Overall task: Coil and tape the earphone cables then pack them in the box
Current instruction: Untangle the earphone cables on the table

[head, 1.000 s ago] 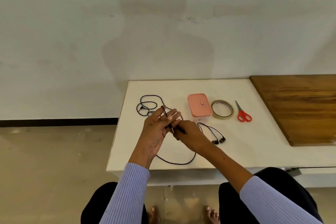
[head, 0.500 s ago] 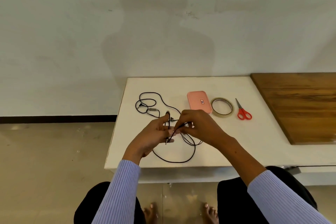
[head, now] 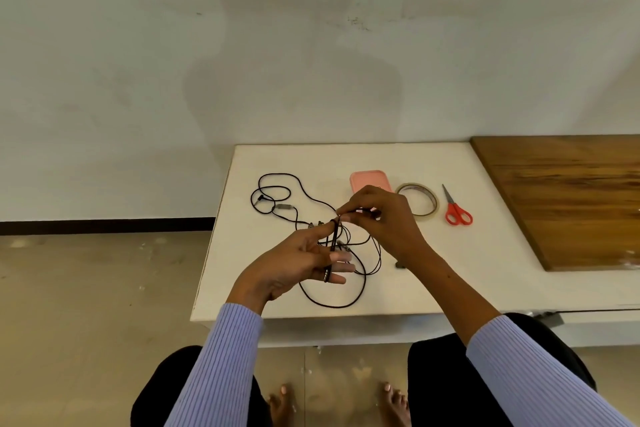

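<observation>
— White table (head: 242, 288) against a pale wall, and everything is laid out on it. Why do we hold the left hand (head: 298, 262) like this?

— We keep its fingers straight and spread, so they serve as a form. The earphone cable (head: 333, 243) already goes around them in a few turns. The right hand (head: 379, 218) pinches the free part of the cable between thumb and fingertips and guides it over the left fingers.

— And the rest of the wire?

— It lies loose on the table under our hands, and a second earphone cable (head: 273, 196) waits to the left, not yet coiled.

— Why are the other things so close?

— We think for easy reach: the tape roll (head: 420, 199), the red scissors (head: 457, 211) and the pink box (head: 367, 180), closed, just behind the right hand.
</observation>
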